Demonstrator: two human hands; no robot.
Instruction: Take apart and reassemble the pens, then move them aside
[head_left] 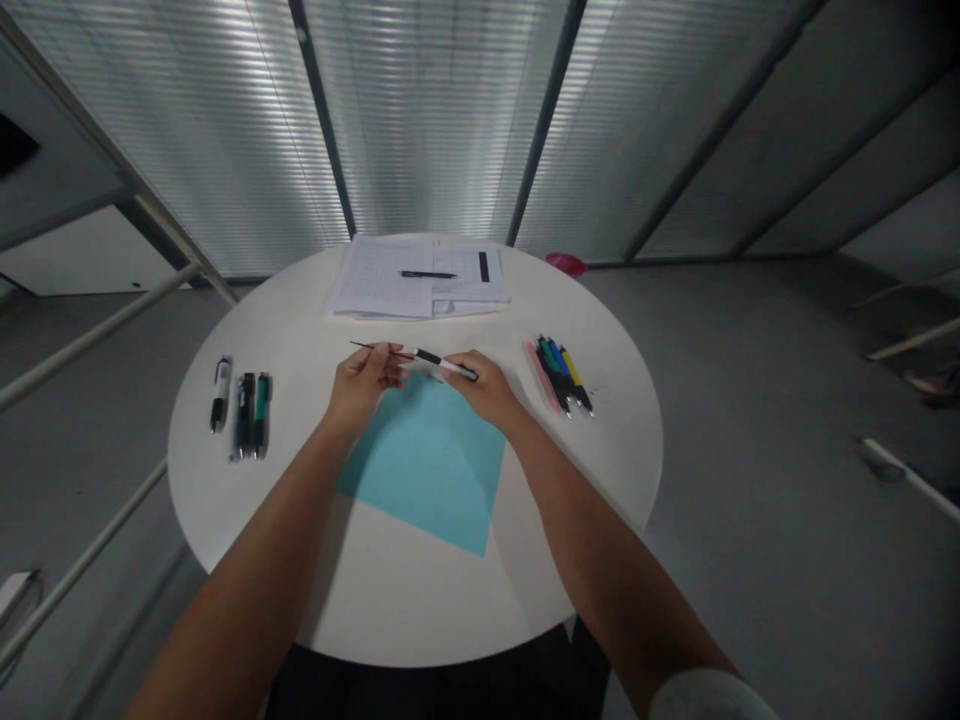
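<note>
Over the middle of a round white table (615,460), my left hand (366,378) pinches a thin dark refill rod (375,347) that sticks out to the left. My right hand (486,385) is closed around a black and white pen barrel (442,362) that points toward the left hand. Both hands hover just above the far edge of a light blue paper sheet (427,465) lying flat on the table.
Three pens (241,410) lie in a row at the table's left. Several coloured pens (561,375) lie at the right. A stack of printed papers (416,280) with a black pen (427,274) on top sits at the far edge. A pink object (566,264) lies beyond the table.
</note>
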